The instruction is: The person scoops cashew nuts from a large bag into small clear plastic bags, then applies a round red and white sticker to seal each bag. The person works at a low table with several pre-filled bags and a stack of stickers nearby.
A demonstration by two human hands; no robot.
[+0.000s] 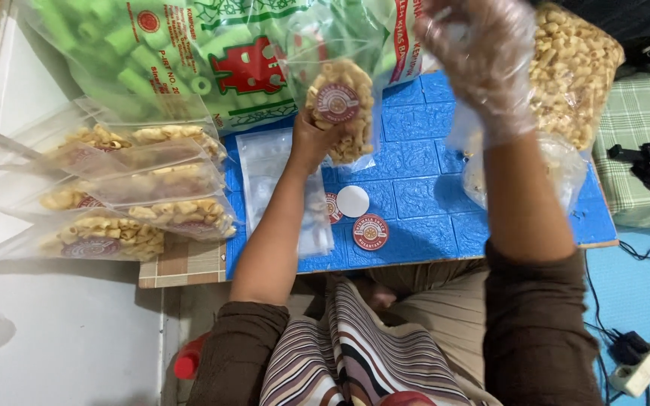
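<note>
Head view: my left hand [311, 139] grips a small clear pouch [342, 113] from below, fingers closed round its lower part. The pouch is held upright above the far middle of the blue table [415, 188], part-filled with pale tube-shaped snacks, a round dark-red sticker on its front. My right hand [483, 64], in a thin clear plastic glove, hovers raised over the far right of the table, fingers loosely curled; whether it holds any snacks I cannot tell. Just beyond it sits a big open bag of the same snacks [577, 71]. Filled pouches [152, 203] lie stacked at the left edge. Empty pouches [280, 188] lie flat left of centre, and loose round stickers [370, 231] lie near the front edge.

Judgement: filling step in hand. Next move calls for bringing the gloved hand over the pouch mouth, which must stay upright and open.
</note>
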